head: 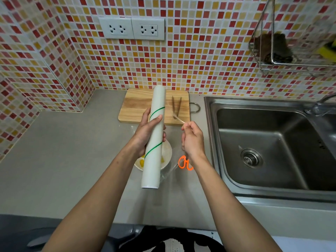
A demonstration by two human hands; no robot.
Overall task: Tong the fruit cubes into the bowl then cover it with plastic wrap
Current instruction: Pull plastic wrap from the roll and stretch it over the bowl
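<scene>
Plastic wrap roll (154, 137) is gripped by the left hand (145, 133) and held tilted above the white bowl (166, 153) with yellow fruit cubes (141, 162) on the grey bench (72, 160), while the right hand (192, 140) pinches a loose strand of film (179, 119) near the tongs (176, 106) on the cutting board (134, 106).

Mosaic tile wall (209, 57): small red, orange, yellow, white squares, wrapping round corner at left. Two white double sockets (131, 28) side by side, high on wall. Grey matte surface (60, 160) below. Stainless steel sink (269, 146) at right, round drain (251, 158) in basin, tap (320, 104) at far right edge. Wire rack (291, 50) hanging on wall above sink. Light even, soft.
</scene>
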